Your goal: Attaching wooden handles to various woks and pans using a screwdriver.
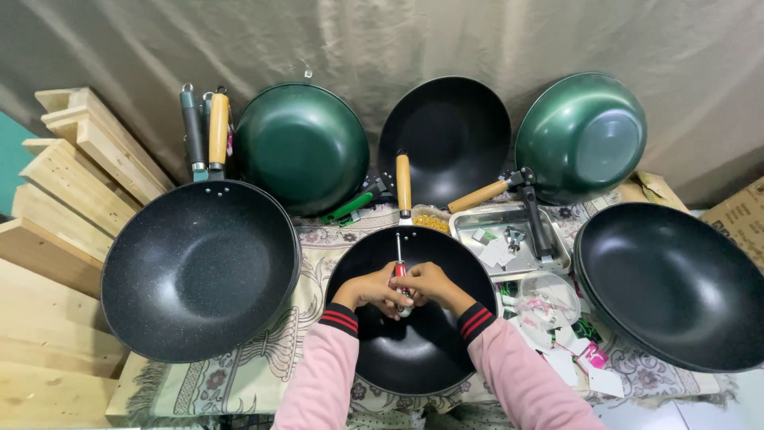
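Head view: left hand (371,290) and right hand (430,284) both clenched around a screwdriver (399,267) inside the near centre black wok (414,354). Steel tray (460,225) far right holds paper slips and screws. Clear bowl (557,288) holds tags.

The room was evenly and softly lit from above, with only faint shadows. Pale sheen lay on the upturned glossy green wok (582,135) at the back right. Everything stood sharp, though the wide lens bowed the stacked pale wooden planks (60,191) at the left edge.
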